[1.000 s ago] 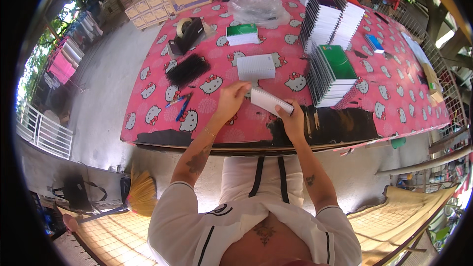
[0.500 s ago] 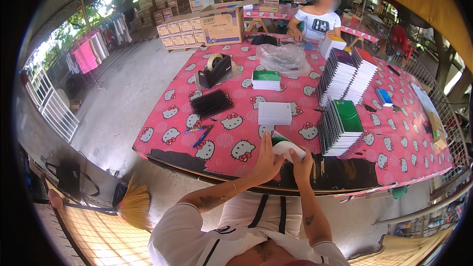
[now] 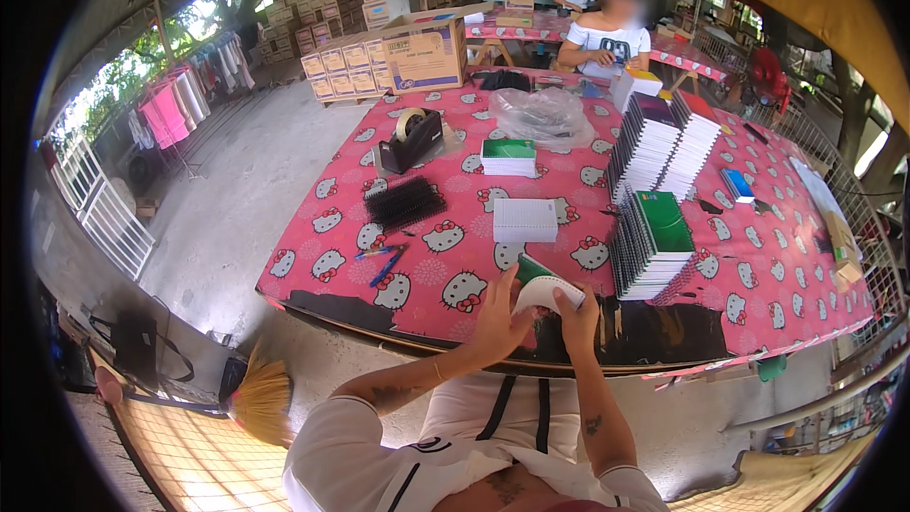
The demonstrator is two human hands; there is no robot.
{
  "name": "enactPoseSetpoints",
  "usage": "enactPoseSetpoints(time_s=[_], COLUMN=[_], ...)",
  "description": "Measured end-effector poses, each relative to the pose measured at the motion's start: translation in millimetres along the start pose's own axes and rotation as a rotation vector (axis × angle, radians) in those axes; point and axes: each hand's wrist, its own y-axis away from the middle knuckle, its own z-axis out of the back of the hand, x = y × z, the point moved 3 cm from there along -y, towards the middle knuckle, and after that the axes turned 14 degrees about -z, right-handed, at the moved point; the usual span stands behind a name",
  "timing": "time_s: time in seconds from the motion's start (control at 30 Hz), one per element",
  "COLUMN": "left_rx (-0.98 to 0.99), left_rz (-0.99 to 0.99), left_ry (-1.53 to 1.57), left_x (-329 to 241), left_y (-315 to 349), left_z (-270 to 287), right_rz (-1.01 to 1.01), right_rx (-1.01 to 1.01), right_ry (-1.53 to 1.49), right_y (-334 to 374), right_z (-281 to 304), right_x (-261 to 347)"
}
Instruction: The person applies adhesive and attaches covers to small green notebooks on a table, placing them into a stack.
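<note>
From where I watched, the far left of the pink patterned table (image 3: 441, 296) held a pair of blue-handled pliers (image 3: 389, 267), with a bundle of black binding coils (image 3: 405, 202) lying just beyond. Past those stood a black tape dispenser (image 3: 412, 140).

Next came the left hand (image 3: 500, 311), low over the table's near edge, its fingers stretched up along the left side of a small green-covered notebook (image 3: 553, 296). I could not tell whether that hand pinched the pages or only lay against them. The notebook sat between the two hands, tilted, its green cover at the far left corner and its white pages curling up and over toward the person. A white paper pad (image 3: 525, 220) lay just beyond it, and a green-topped stack (image 3: 509, 157) farther off.

The right hand (image 3: 576, 320) I saw clamped on the notebook's right end, thumb pressed on top, with the curled pages running leftward out of that grip.

To the right of it, near but apart, rose a pile of green spiral notebooks (image 3: 654, 245); behind that stood taller notebook stacks (image 3: 659, 144), and farther right lay a blue notebook (image 3: 737, 186).
</note>
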Motion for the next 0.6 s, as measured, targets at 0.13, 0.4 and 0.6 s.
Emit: enactPoseSetpoints(time_s=[0.13,0.4,0.6], left_rx=[0.098,-0.152,-0.197], left_rz=[0.001,-0.644,-0.387], left_ry=[0.196,-0.522,-0.289], left_x=[39,76,66], left_y=[-38,-132,-102], left_z=[36,62,34], right_rz=[-0.03,0.006,-0.048], right_rx=[0.065,0.135,0.26], right_ry=[0.044,0.035,-0.035], right_y=[5,6,8], right_z=[-4,-4,9], right_x=[4,11,4])
